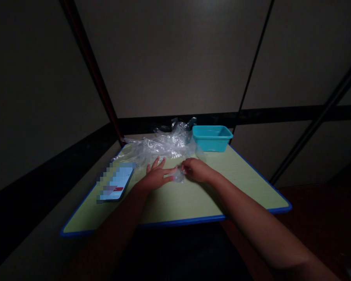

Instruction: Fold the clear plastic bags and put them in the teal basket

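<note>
A small clear plastic bag lies low over the middle of the table, between my two hands. My left hand rests at its left with the fingers spread. The index finger and thumb of that hand reach the bag's left side, a gap showing between them. From the right, my right hand has its fingers curled and pinched together at the bag's upper right edge. Its fingertips are partly hidden. Just beyond both hands is a loose heap of clear plastic bags, crumpled and shiny.
A turquoise plastic basin stands at the back right of the table. At the left edge lies a phone or tablet with a lit screen, partly pixelated. The pale green table has a blue rim, and wall panels rise behind it.
</note>
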The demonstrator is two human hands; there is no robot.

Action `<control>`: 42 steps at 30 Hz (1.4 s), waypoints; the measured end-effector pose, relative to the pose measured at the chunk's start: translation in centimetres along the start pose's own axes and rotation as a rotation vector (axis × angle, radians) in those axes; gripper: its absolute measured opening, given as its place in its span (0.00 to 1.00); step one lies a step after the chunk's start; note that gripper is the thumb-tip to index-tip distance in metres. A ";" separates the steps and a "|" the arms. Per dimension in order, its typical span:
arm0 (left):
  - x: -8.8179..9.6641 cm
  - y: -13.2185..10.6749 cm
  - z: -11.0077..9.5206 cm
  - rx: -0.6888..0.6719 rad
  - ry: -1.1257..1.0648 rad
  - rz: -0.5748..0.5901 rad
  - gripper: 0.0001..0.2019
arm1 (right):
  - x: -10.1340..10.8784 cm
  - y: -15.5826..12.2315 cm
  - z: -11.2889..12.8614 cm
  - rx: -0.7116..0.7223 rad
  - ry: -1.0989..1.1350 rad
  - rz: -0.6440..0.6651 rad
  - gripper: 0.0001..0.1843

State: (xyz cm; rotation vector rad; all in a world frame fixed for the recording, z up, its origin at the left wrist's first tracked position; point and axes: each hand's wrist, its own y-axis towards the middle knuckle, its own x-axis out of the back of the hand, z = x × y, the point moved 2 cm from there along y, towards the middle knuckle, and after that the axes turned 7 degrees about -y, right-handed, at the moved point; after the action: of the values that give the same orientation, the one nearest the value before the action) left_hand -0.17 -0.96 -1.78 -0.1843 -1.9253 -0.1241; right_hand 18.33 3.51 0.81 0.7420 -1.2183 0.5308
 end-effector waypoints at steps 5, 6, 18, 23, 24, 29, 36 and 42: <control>0.1 0.0 -0.1 0.007 0.017 0.006 0.22 | 0.2 -0.1 0.3 0.029 0.052 -0.006 0.07; 0.1 0.0 -0.1 0.007 0.015 0.008 0.22 | 0.2 -0.1 0.4 0.043 0.054 0.001 0.08; 0.0 0.0 0.0 -0.007 0.003 -0.010 0.22 | 0.0 -0.2 0.2 0.030 0.008 0.093 0.18; 0.0 0.1 0.1 -0.014 -0.006 -0.012 0.22 | 0.4 -0.2 0.6 0.067 0.088 -0.022 0.07; -0.1 0.1 0.2 -0.017 -0.008 -0.016 0.22 | 0.5 -0.2 0.6 0.079 0.117 -0.037 0.06; -0.1 0.3 0.0 -0.073 -0.040 -0.126 0.22 | -0.2 0.0 0.6 0.166 0.195 0.018 0.10; 1.6 0.7 0.0 -0.087 -0.316 -0.587 0.10 | -0.8 0.2 0.3 0.156 0.213 0.042 0.12; 1.2 0.5 -1.0 -0.128 -0.611 -0.389 0.11 | -0.7 0.2 0.4 0.130 0.218 0.056 0.12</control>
State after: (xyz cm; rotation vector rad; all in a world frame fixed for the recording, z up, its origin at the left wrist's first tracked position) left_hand 0.45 -0.59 -0.31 0.0846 -2.5476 -0.4980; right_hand 17.76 3.38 0.28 0.7409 -1.0108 0.7234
